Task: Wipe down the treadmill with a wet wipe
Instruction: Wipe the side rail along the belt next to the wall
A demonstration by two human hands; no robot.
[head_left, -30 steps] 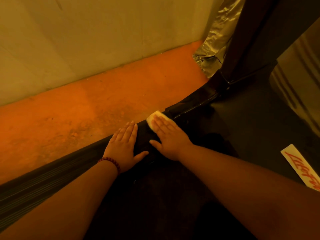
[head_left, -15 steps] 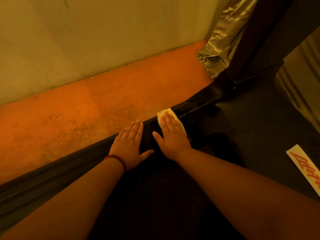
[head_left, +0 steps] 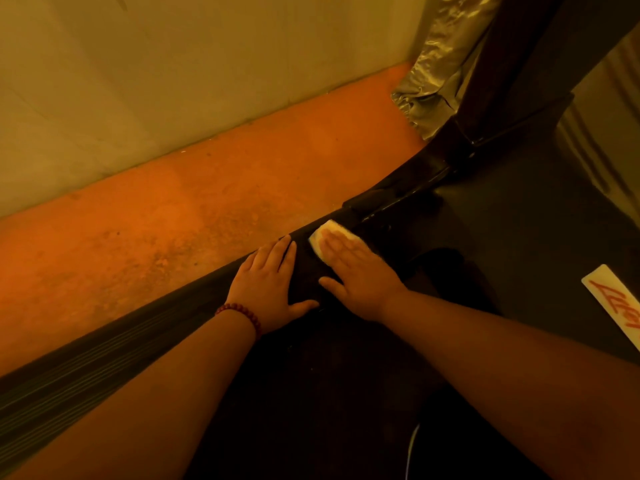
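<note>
Wipe lies under my right hand, pressed flat on the treadmill side rail; my left hand rests flat, fingers spread, empty, just beside it, orange floor and pale wall beyond

orange floor carries the black treadmill and crumpled foil.

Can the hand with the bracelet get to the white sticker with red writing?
Probably not easily: the left hand rests flat on the side rail, and the right arm lies across the way to the sticker.
</note>
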